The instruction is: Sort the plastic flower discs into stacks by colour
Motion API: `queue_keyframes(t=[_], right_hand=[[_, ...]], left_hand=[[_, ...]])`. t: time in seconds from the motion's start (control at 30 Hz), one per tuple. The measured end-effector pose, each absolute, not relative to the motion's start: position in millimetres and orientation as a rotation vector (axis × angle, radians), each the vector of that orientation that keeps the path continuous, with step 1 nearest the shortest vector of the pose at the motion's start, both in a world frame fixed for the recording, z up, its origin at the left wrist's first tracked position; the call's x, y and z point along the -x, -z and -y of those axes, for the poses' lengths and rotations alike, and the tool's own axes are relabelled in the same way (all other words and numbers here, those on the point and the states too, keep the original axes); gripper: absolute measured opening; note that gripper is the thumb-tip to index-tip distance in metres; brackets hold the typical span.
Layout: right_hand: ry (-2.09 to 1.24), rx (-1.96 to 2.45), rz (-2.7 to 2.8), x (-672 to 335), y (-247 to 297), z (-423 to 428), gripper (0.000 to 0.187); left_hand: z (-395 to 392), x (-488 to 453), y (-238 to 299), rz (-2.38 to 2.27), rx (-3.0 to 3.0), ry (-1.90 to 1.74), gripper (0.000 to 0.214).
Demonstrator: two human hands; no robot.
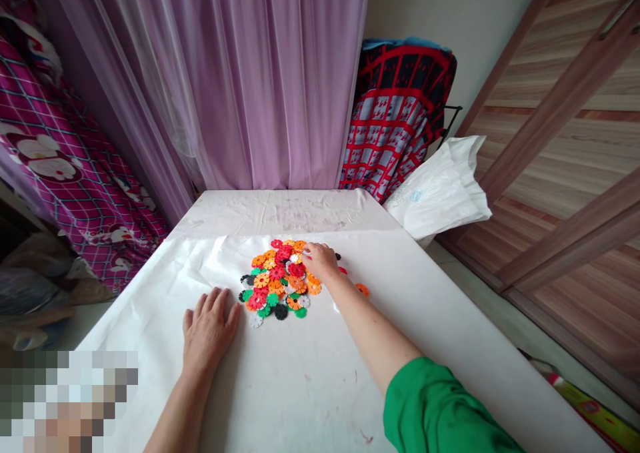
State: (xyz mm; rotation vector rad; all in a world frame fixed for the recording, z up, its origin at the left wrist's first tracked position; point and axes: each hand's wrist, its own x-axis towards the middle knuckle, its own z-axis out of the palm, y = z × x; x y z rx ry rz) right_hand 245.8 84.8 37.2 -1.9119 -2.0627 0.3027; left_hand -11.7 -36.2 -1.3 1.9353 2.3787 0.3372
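A heap of notched plastic snowflake discs (276, 273) in red, orange, green, black and white lies on the white-covered table (310, 366). My right hand (321, 261) reaches to the heap's far right side, fingers curled down with their tips at the discs. A white disc (295, 258) shows close beside those fingertips; whether it is pinched between them I cannot make out. Left of the heap, my left hand (210, 323) rests palm down on the cloth, fingers spread and holding nothing. Part of an orange disc (362, 289) lies apart, beyond my right forearm.
A crumpled white bag (440, 189) stands at the table's far right edge. Behind the table hangs a purple curtain (280, 79), with a red-checked cloth (390, 119) beside it. Wooden doors (565, 139) are on the right, a magenta patterned cloth (65, 153) on the left.
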Motion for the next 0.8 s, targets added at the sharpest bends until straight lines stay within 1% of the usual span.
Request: queue_keyframes(t=[0.13, 0.3, 0.37, 0.5, 0.63, 0.8], right_hand=[[-0.402, 1.957, 2.052, -236, -35, -94, 0.027], [-0.455, 2.038, 1.964, -243, -31, -100, 0.034], [-0.468, 2.086, 1.939, -250, -34, -101, 0.033], [-0.406, 2.123, 1.981, -265, -43, -101, 0.03], [-0.305, 2.03, 2.124, -270, -51, -98, 0.035], [-0.307, 1.984, 2.258, -268, -49, -100, 0.037]], left_hand=[[35, 13, 6, -2.379, -1.928, -0.347, 0.054], [34, 14, 9, -2.372, -1.942, -0.394, 0.052], [34, 14, 9, -2.37, -1.942, -0.393, 0.053], [34, 14, 10, -2.371, -1.941, -0.411, 0.054], [34, 16, 14, -2.374, -1.946, -0.424, 0.054], [34, 16, 14, -2.382, -1.956, -0.426, 0.052]])
